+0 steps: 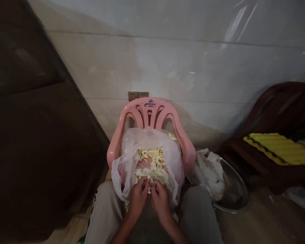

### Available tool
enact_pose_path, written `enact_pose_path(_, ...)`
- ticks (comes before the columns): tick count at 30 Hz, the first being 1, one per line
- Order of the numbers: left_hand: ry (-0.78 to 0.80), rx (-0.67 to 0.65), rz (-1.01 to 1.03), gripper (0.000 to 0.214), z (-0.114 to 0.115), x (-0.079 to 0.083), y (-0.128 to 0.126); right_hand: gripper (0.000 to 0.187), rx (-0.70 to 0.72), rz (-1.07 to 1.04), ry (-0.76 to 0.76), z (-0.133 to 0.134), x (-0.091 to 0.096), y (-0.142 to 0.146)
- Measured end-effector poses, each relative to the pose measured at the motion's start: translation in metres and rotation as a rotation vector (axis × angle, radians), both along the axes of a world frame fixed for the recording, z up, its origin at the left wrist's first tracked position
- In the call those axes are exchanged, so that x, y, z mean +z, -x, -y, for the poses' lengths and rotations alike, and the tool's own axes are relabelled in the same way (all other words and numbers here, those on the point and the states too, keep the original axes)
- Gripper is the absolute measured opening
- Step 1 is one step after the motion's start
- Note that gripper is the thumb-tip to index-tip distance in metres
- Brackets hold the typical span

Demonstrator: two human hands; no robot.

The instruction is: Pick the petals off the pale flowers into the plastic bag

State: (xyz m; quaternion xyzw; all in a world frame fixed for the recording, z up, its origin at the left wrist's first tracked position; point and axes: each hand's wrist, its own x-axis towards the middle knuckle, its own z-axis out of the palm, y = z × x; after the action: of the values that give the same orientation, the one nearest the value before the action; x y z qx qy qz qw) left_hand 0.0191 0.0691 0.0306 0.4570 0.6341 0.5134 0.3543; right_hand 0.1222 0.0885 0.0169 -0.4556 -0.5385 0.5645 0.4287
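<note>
My left hand (140,191) and my right hand (160,196) meet low in the middle of the view. The fingertips of both are pinched on one small pale petal-like piece (149,181), whose exact kind I cannot make out. Just beyond them, a whitish translucent plastic bag (130,137) lies spread on the seat of a pink plastic chair (114,145). Loose cream and yellow petal-like pieces (157,156) are scattered inside the bag's opening, with a patch of pink showing between them. My fingers partly cover the nearest pieces.
Right of the pink chair, a round metal basin (240,193) sits on the floor with a white plastic bag (210,169) at its edge. A dark red chair (259,108) farther right carries a yellow ridged object (282,147). A dark panel (40,152) stands close on the left.
</note>
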Motion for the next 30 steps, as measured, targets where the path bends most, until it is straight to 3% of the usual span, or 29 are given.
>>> enact_pose_path(4,-0.053,0.052,-0.062,0.035,0.002,0.0,-0.002,0.043,-0.028,-0.032,0.057,0.004,0.002,0.003)
enact_pose_path(10,-0.102,0.182,0.075,0.031,0.005,0.002,-0.006,0.042,-0.125,-0.032,0.097,0.005,-0.004,0.01)
enact_pose_path(16,-0.208,0.556,0.366,0.034,-0.005,0.005,0.032,0.037,-0.262,-0.033,0.063,-0.012,-0.005,-0.01)
enact_pose_path(18,-0.244,0.6,0.404,0.037,-0.007,0.008,0.044,0.037,-0.286,0.023,0.026,-0.018,-0.005,-0.021)
enact_pose_path(24,-0.204,0.452,0.369,0.042,-0.004,0.018,0.038,0.049,-0.269,0.169,-0.044,-0.02,-0.011,-0.028)
enact_pose_path(30,-0.123,0.241,0.467,0.047,-0.004,0.007,0.017,0.05,-0.139,0.044,0.035,-0.009,-0.014,-0.009)
